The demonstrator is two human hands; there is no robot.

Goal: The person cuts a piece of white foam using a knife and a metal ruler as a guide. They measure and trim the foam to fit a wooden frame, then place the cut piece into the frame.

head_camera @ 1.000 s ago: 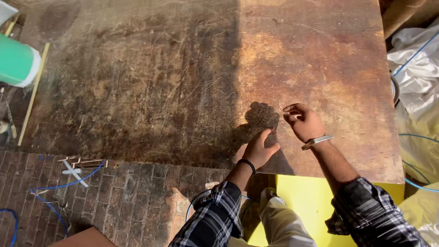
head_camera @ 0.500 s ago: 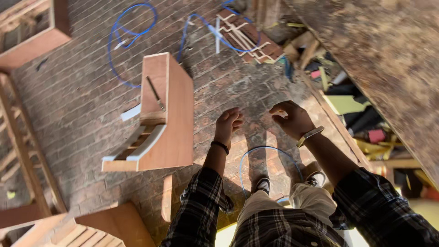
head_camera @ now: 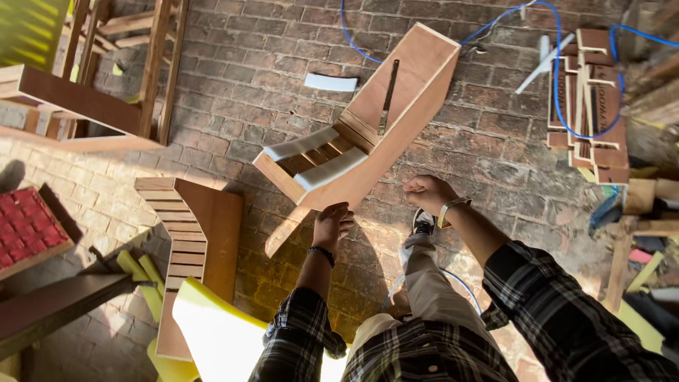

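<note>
Wooden chair frame (head_camera: pixel 368 134) lying on the brick floor (head_camera: pixel 233 71), that's the piece nearest both hands in the head view, tilted on its side with pale foam strips (head_camera: pixel 300 143) wedged between its slats and a dark narrow bar resting on its flat inner panel. Left hand (head_camera: pixel 331 225) hangs just below the frame's lower corner, fingers loosely curled and close together, holding nothing that shows; a dark band sits on the wrist. Right hand (head_camera: pixel 426 192) hovers just right of the frame's long edge, closed into a loose fist, a light bracelet on the wrist; whether anything is pinched inside, I cannot tell. Neither hand is touching the wood. Both sleeves are dark plaid, and a shoe (head_camera: pixel 423 223) shows between the forearms.

Left of the frame, a second slatted wooden piece (head_camera: pixel 191 233) lies flat, with a yellow foam sheet (head_camera: pixel 219 336) overlapping its lower end. A white foam scrap (head_camera: pixel 331 82) rests on the bricks just above the frame. Blue cable (head_camera: pixel 559 78) loops across the top, running over a stack of small wooden parts (head_camera: pixel 590 106) at the upper right. Far left, a red quilted cushion (head_camera: pixel 25 230) sits in a wooden tray, and bare timber frames (head_camera: pixel 85 106) stand above it in strong sunlight.
</note>
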